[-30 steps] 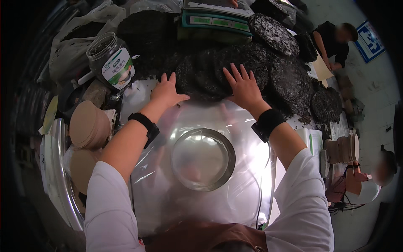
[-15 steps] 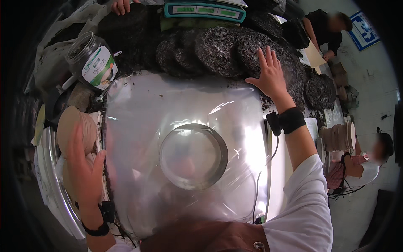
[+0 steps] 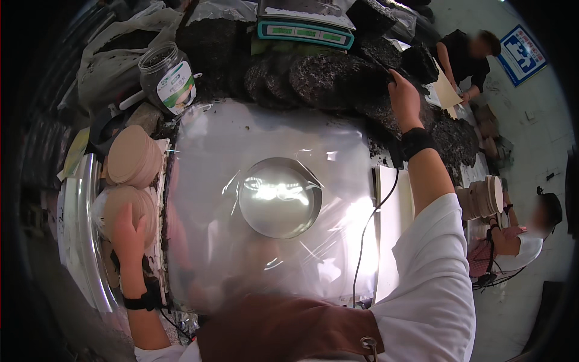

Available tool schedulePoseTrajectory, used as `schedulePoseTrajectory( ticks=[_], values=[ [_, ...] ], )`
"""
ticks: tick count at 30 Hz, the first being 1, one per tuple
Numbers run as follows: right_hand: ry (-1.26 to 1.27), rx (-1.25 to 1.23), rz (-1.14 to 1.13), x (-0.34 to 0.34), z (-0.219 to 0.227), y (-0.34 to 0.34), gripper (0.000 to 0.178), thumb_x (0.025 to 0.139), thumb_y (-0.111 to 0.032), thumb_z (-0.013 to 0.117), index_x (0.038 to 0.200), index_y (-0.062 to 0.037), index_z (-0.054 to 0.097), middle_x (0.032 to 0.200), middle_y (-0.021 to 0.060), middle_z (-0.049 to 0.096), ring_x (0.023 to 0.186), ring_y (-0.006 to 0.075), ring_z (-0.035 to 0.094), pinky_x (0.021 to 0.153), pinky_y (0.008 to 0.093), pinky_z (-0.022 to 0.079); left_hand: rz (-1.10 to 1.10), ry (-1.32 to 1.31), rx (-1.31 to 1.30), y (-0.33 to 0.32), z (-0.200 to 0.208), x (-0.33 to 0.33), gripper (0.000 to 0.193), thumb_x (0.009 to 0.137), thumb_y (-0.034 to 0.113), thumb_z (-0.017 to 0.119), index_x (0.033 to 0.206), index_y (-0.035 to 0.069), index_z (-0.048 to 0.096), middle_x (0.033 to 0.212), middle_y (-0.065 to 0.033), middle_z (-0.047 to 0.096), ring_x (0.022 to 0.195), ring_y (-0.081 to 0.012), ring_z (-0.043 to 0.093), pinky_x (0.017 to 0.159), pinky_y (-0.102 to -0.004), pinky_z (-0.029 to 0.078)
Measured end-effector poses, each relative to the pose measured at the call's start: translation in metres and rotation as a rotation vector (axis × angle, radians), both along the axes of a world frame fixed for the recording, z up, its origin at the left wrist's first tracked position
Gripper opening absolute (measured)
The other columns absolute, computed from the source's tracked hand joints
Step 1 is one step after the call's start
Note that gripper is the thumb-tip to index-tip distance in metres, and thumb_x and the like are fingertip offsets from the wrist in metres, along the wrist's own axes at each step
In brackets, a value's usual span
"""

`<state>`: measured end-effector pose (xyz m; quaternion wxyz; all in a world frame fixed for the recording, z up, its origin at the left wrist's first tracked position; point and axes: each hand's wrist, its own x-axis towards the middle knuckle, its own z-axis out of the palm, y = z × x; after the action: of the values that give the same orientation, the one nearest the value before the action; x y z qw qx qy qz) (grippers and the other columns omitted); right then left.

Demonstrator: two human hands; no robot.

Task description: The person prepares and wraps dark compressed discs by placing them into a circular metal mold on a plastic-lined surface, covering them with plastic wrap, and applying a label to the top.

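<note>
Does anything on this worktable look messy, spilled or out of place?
Yes: dark crumbs lie scattered along the edges of the clear plastic sheet, near the dark pressed cakes that the right hand touches. The sheet is wrinkled over the metal bowl. Nothing looks broken.

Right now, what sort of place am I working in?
Probably a tea-cake packing workshop: dark pressed discs heaped by a digital scale, stacks of round tan paper, and a clear plastic sheet over the bench.

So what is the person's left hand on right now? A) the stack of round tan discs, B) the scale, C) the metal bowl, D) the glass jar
A: the left hand lies on the lower stack of round tan discs at the table's left edge, away from the jar, bowl and scale.
</note>
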<state>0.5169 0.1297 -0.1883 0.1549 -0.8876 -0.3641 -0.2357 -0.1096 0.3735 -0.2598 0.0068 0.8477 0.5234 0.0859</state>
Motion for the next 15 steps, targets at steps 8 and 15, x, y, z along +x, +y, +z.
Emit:
schedulePoseTrajectory(
  ticks=[8, 15],
  values=[
    [0.124, 0.573, 0.23, -0.092, 0.04, -0.078, 0.036, 0.092, -0.009, 0.057, 0.127, -0.0083, 0.063, 0.075, 0.0049, 0.062, 0.063, 0.0074, 0.05, 0.06, 0.0247, 0.044, -0.553, -0.416, 0.463, -0.042, 0.066, 0.077, 0.031, 0.089, 0.001, 0.053, 0.118, 0.001, 0.064, 0.116, -0.0163, 0.067, 0.107, -0.0333, 0.064, 0.09, -0.0379, 0.052],
    [0.022, 0.483, 0.664, -0.262, 0.031, -0.074, 0.049, 0.079, 0.008, 0.055, 0.127, -0.004, 0.061, 0.119, 0.0126, 0.066, 0.111, 0.0233, 0.063, 0.098, 0.0336, 0.048, -1.165, -0.325, 0.049, -0.14, -0.033, 0.198, 0.044, 0.08, 0.017, 0.069, 0.121, 0.003, 0.06, 0.127, -0.0115, 0.059, 0.124, -0.0309, 0.053, 0.104, -0.0409, 0.043]
  ],
)
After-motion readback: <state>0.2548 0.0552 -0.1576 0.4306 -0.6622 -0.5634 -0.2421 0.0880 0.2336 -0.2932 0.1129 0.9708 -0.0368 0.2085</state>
